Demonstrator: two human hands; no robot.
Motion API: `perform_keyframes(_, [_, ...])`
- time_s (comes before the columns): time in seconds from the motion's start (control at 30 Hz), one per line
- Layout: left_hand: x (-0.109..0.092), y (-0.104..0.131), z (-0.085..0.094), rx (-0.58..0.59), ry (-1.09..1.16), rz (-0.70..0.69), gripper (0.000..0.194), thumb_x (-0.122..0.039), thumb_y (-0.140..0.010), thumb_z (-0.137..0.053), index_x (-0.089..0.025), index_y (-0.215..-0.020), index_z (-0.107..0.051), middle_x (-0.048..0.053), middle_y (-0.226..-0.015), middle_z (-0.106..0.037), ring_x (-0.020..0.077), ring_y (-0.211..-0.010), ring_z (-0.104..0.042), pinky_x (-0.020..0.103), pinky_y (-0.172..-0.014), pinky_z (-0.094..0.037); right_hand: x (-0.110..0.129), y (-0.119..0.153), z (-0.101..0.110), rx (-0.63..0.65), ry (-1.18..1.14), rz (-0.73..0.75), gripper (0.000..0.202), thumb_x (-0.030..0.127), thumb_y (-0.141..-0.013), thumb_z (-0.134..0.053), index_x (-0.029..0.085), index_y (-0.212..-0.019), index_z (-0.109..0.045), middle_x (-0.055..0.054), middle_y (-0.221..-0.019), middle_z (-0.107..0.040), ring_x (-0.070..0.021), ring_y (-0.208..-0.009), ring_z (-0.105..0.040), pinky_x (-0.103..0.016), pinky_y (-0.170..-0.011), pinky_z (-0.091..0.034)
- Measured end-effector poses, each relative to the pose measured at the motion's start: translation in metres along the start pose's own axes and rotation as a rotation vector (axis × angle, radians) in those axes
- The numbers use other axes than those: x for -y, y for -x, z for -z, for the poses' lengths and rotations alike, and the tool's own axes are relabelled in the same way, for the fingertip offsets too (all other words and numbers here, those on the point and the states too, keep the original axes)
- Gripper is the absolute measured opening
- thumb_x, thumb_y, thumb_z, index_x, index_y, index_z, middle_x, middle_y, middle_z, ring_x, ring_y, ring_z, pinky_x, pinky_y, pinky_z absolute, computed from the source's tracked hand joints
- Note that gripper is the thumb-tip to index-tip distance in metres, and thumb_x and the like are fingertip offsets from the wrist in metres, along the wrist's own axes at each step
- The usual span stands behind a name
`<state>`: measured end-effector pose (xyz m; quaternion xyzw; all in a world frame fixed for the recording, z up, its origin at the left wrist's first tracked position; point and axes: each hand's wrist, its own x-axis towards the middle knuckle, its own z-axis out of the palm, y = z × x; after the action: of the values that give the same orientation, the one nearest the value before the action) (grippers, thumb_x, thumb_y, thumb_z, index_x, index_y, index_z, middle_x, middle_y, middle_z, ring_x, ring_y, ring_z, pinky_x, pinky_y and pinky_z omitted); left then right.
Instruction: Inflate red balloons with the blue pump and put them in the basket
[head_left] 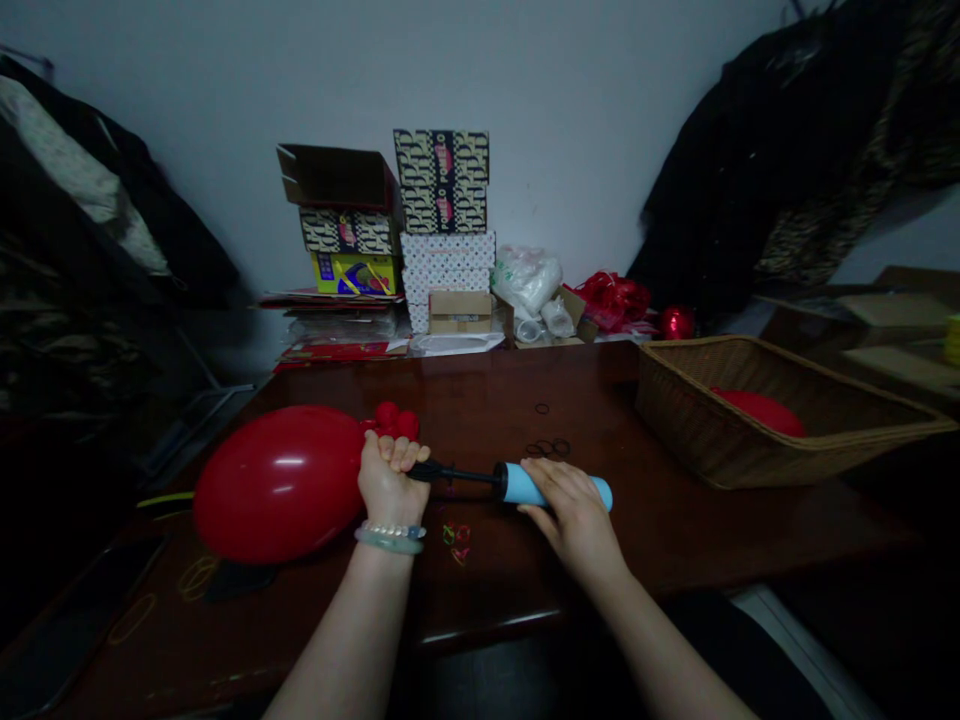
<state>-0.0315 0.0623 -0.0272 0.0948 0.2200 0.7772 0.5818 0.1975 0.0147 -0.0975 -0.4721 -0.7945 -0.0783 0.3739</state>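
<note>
A large inflated red balloon [281, 485] bulges out to the left of my left hand [392, 468]. That hand is closed around the balloon's neck and the black end of a hand pump; the joint between them is hidden by my fingers. From there a black rod runs right into the pump's light-blue barrel [523, 484]. My right hand [574, 505] is wrapped over this barrel. Just behind my left fist lie small round red balloons [396, 420]. Coloured rubber bands [457, 540] are scattered on the table below the pump.
A wicker basket [720, 455] holding a red balloon [761, 410] stands right on the dark wooden table [480, 385]. Black rings [550, 447] lie beyond the pump. Patterned boxes [448, 265] and plastic bags [529, 275] line the wall. A phone [75, 620] rests front left.
</note>
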Motion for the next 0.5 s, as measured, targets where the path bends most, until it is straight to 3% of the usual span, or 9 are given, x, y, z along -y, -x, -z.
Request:
perform_keyframes(0.17, [0.006,0.004,-0.002,-0.016,0.008,0.008,0.045,-0.031,-0.094,-0.042,-0.019,-0.053,-0.025,-0.008,-0.038,-0.023,0.0056,-0.032,-0.027,0.021,-0.042,-0.03,0.006,0.0,0.0,-0.012,-0.021,-0.034,0.049,0.032,-0.087,-0.059,0.023,-0.134,-0.048,-0.008,-0.126,-0.06,-0.0253,-0.116,-0.053,-0.045,-0.098,-0.044])
perform_keyframes(0.5, [0.037,0.02,-0.004,0.007,-0.012,0.065,0.047,-0.036,-0.092,-0.047,-0.019,-0.053,-0.026,-0.008,-0.039,-0.024,0.0058,-0.034,-0.026,0.023,-0.044,-0.032,0.025,0.002,-0.007,-0.035,-0.058,-0.046,0.049,0.028,-0.086,-0.061,0.022,-0.133,-0.048,-0.008,-0.125,-0.06,-0.0252,-0.114,-0.054,-0.044,-0.098,-0.044])
